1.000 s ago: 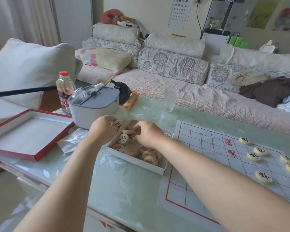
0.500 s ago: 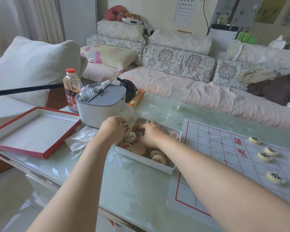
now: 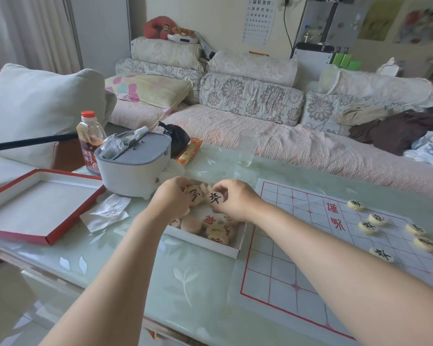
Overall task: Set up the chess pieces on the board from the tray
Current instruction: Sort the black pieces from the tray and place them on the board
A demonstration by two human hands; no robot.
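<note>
Two bare hands are brought together over a white cardboard tray (image 3: 205, 243) on a pale green glass-topped table (image 3: 185, 283) printed with leaves, which is set before a long sofa (image 3: 235, 136) heaped with floral cushions. Left hand (image 3: 169, 199): a round cream piece marked in black (image 3: 194, 196) is pinched between thumb and curled fingers, its inscribed face tilted toward the camera. Right hand (image 3: 235, 199): a second black-marked piece (image 3: 215, 198) is pinched likewise, and the two discs are held just beside each other above the tray's far end. Loose pieces (image 3: 210, 228) are heaped in the tray, some with red characters up and some with blank backs. The tray is laid at a slant, its right end just beside the left edge of the board (image 3: 298, 245), a white sheet ruled with a red grid that runs rightward out of view. Several black-marked pieces (image 3: 368, 226) lie flat on its far right part. Also listed at left: a red-rimmed box lid (image 3: 35, 208), a grey lidded container (image 3: 135, 166), a sauce bottle (image 3: 89, 138), a crumpled tissue (image 3: 105, 212); a glass tumbler (image 3: 246, 148) stands further back.
</note>
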